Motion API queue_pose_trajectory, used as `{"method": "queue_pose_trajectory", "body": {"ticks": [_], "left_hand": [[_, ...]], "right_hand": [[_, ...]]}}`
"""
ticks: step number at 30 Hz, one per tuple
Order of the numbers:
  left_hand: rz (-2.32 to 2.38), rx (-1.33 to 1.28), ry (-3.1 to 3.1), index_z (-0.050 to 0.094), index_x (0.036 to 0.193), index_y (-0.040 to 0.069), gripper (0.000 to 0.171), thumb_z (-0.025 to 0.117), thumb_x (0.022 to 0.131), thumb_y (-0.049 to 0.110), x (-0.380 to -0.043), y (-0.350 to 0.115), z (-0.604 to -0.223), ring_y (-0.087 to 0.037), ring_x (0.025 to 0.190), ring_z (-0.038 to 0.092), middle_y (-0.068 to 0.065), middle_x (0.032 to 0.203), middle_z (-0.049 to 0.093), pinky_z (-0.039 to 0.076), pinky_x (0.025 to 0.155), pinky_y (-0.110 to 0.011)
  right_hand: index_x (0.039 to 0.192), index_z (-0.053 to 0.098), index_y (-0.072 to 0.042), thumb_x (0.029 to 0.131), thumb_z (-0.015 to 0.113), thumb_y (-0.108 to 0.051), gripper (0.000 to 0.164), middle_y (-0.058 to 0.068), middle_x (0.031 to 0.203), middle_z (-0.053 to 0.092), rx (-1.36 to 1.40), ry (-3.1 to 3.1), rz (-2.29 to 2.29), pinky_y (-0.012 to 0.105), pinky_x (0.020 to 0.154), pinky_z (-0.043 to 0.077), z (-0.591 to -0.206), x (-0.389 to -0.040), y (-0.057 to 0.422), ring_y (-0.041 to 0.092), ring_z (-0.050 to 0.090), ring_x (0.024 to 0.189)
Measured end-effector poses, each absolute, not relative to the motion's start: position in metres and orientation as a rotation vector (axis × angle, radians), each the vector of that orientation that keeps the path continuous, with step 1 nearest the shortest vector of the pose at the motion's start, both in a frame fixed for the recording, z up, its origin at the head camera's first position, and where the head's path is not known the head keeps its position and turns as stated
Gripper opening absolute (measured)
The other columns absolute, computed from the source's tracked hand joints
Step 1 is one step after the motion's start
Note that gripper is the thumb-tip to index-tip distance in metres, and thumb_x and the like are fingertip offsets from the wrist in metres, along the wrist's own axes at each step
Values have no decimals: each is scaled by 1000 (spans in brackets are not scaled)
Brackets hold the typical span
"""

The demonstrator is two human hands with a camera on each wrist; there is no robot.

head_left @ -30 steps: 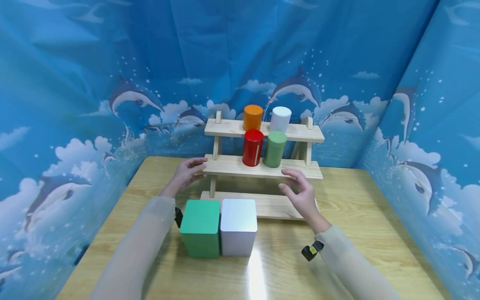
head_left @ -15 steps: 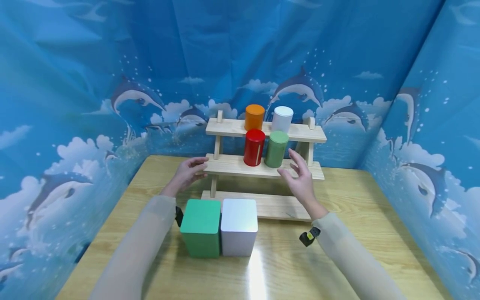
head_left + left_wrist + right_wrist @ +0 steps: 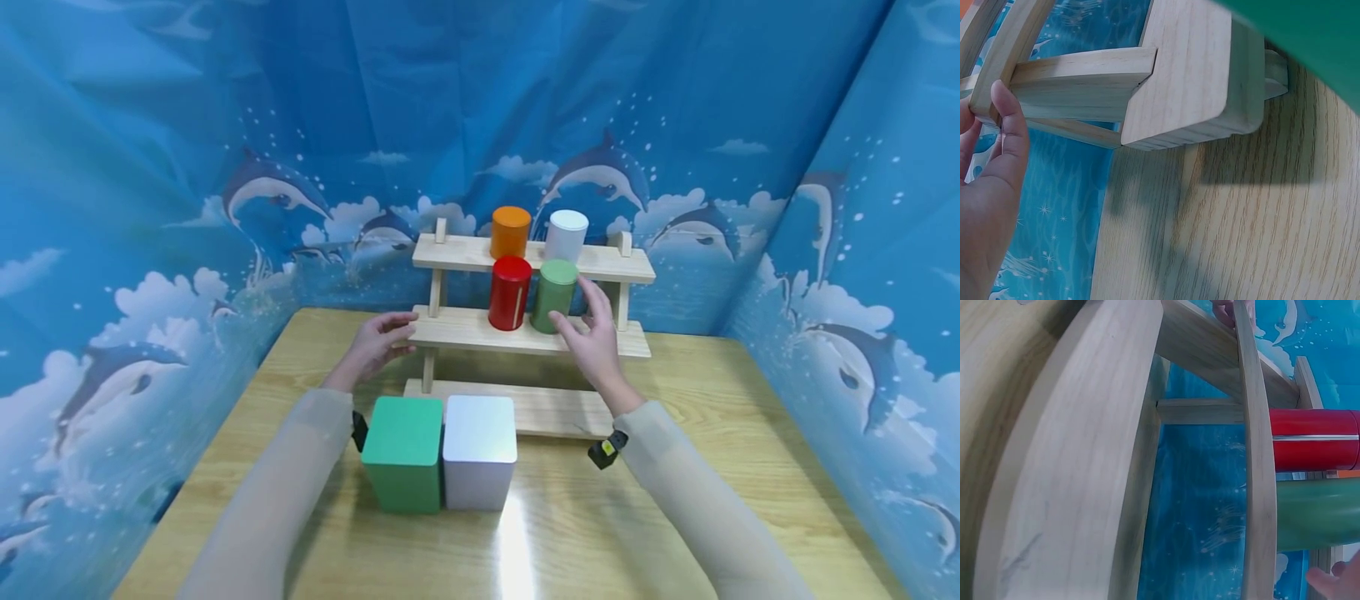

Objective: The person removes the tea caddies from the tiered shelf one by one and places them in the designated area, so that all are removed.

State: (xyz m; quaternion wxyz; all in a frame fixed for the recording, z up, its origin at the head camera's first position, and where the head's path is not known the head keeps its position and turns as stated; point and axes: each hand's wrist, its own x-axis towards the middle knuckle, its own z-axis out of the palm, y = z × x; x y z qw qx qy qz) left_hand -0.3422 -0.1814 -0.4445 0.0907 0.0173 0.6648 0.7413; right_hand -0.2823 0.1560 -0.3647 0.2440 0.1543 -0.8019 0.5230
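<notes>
A three-tier wooden shelf (image 3: 465, 331) stands on the table, its middle board pinched at the left end between the thumb and fingers of my left hand (image 3: 372, 347). The left wrist view shows that left hand (image 3: 994, 181) on the board's end. On the middle tier, a red canister (image 3: 508, 296) and a green canister (image 3: 552, 302) stand upright side by side. My right hand (image 3: 594, 340) is at the green canister's right side, thumb in front and fingers spread. In the right wrist view, a small gap shows between a fingertip (image 3: 1319, 579) and the green canister (image 3: 1316, 515).
An orange canister (image 3: 510, 233) and a white canister (image 3: 566, 237) stand on the top tier. A green box (image 3: 405, 458) and a silver-white box (image 3: 478, 458) sit in front of the shelf, beside my left forearm. Blue dolphin-print curtain (image 3: 465, 100) surrounds the table (image 3: 585, 533).
My right hand has moved up and forward, from in front of the middle tier to the green canister's side. My left hand stays at the shelf's left end.
</notes>
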Motion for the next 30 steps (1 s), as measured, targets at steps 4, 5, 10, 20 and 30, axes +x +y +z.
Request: {"method": "queue_pose_trajectory", "body": {"ticks": [4, 5, 10, 20, 30], "left_hand": [[2207, 52, 1966, 49, 131, 4, 43, 60, 91, 18, -343, -182, -445, -16, 94, 56, -13, 130, 45, 45, 95, -45], [2209, 55, 1970, 50, 130, 4, 43, 61, 91, 19, -343, -182, -446, -17, 94, 56, -13, 129, 46, 47, 93, -44], [2212, 78, 1992, 51, 129, 4, 43, 62, 90, 20, -343, -182, -448, -17, 94, 56, -12, 127, 47, 52, 86, -37], [2212, 78, 1945, 49, 131, 1, 42, 59, 92, 13, -337, -181, -436, -16, 91, 57, -17, 129, 44, 49, 90, -41], [2203, 79, 1940, 47, 131, -1, 41, 57, 93, 9, -331, -180, -429, -15, 91, 57, -19, 131, 43, 43, 96, -48]], "right_hand": [[139, 39, -3, 86, 67, -9, 60, 16, 141, 33, 407, -2164, 1461, 58, 97, 38, -372, -297, 157, 37, 36, 124], [139, 40, -5, 85, 68, -10, 60, 16, 141, 33, 405, -2154, 1466, 58, 96, 38, -376, -303, 158, 37, 36, 125], [138, 43, -11, 84, 70, -17, 60, 12, 140, 36, 401, -2122, 1460, 57, 92, 42, -389, -322, 161, 34, 37, 123], [132, 48, -9, 84, 70, -18, 53, 13, 132, 40, 392, -2106, 1359, 50, 85, 44, -390, -332, 157, 26, 41, 116], [125, 48, -6, 80, 74, -15, 53, 14, 123, 43, 341, -2060, 1439, 48, 88, 44, -393, -338, 152, 27, 46, 107]]}}
